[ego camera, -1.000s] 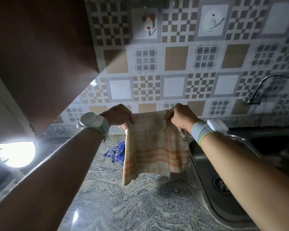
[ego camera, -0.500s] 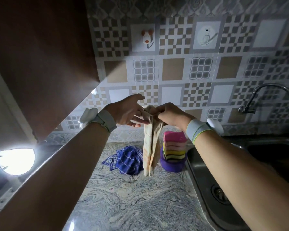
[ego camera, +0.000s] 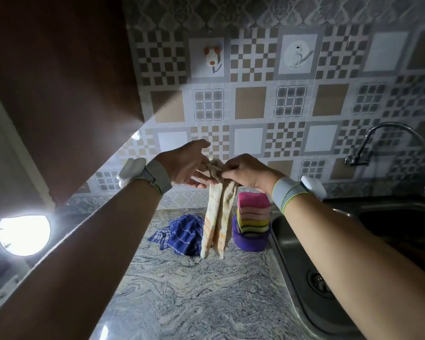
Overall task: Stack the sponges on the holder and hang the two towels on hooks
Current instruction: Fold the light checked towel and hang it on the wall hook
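An orange-checked towel [ego camera: 217,217] hangs folded in a narrow strip above the counter. My right hand [ego camera: 245,171] pinches its bunched top. My left hand [ego camera: 187,163] touches the same top edge with its fingers mostly straight. A blue checked towel [ego camera: 182,233] lies crumpled on the counter behind it. Several coloured sponges [ego camera: 253,213] are stacked in a purple holder [ego camera: 249,241] beside the sink. Two hooks sit on the tiled wall: a dog-shaped hook [ego camera: 212,59] and a cat-shaped hook [ego camera: 297,56], both bare.
A steel sink [ego camera: 368,266] fills the right side, with a tap [ego camera: 368,148] above it. A dark cabinet [ego camera: 57,89] hangs at upper left. A round lamp [ego camera: 23,235] glows at the left. The marbled counter [ego camera: 194,295] stretches toward me.
The towel, first held spread wide between both hands, has been gathered into a narrow folded strip. My hands came together and rose slightly; the sponges and blue towel came into view.
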Available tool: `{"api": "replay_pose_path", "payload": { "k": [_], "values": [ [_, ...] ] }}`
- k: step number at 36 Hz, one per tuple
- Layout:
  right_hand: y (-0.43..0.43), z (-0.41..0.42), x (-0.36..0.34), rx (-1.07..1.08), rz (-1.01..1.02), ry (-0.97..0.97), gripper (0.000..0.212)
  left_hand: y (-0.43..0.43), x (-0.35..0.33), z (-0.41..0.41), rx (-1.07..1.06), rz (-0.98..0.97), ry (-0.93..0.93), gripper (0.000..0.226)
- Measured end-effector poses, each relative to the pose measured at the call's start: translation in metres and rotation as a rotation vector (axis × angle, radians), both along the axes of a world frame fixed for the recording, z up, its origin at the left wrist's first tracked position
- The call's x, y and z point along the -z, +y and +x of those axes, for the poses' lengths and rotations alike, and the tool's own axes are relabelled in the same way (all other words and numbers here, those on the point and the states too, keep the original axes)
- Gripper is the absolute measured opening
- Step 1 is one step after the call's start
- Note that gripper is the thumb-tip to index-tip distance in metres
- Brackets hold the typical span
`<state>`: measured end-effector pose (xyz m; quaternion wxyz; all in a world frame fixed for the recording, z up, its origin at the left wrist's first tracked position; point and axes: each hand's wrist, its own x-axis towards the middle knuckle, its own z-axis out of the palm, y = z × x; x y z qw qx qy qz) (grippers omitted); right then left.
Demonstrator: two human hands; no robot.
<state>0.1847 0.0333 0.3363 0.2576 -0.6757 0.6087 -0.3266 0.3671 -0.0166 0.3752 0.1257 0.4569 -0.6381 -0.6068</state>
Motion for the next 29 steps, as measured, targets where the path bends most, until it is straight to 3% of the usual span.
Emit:
{"api": "replay_pose_path", "payload": {
  "k": [2,5,8,10,14,17,21,29],
  "values": [
    [0.001,0.0,-0.001,-0.007,-0.012,0.034,0.016,0.005,0.003,0.0,-0.005,-0.127,-0.116,0.059],
    [0.004,-0.003,-0.006,-0.016,-0.04,0.079,0.017,0.01,0.008,0.0,0.037,-0.416,-0.434,0.036],
    [0.008,-0.009,-0.009,-0.032,-0.065,0.13,0.035,0.006,0.017,0.008,0.188,-0.675,-0.752,0.039],
    [0.011,-0.014,-0.007,-0.026,-0.076,0.12,0.04,0.006,0.023,0.014,0.265,-0.759,-0.844,0.045],
    [0.015,-0.018,-0.001,-0.019,-0.038,0.178,0.033,0.006,0.027,0.019,0.216,-0.857,-0.787,0.062],
    [0.018,-0.019,0.0,0.001,-0.04,0.287,0.038,0.005,0.023,0.018,0.165,-0.993,-0.679,0.048],
    [0.02,-0.02,0.003,0.051,-0.086,0.269,0.031,0.001,0.023,0.013,0.084,-1.059,-0.438,0.033],
    [0.026,-0.007,0.003,0.014,0.111,-0.181,0.007,0.001,0.01,0.0,0.102,-1.067,-0.226,0.027]
  ]
}}
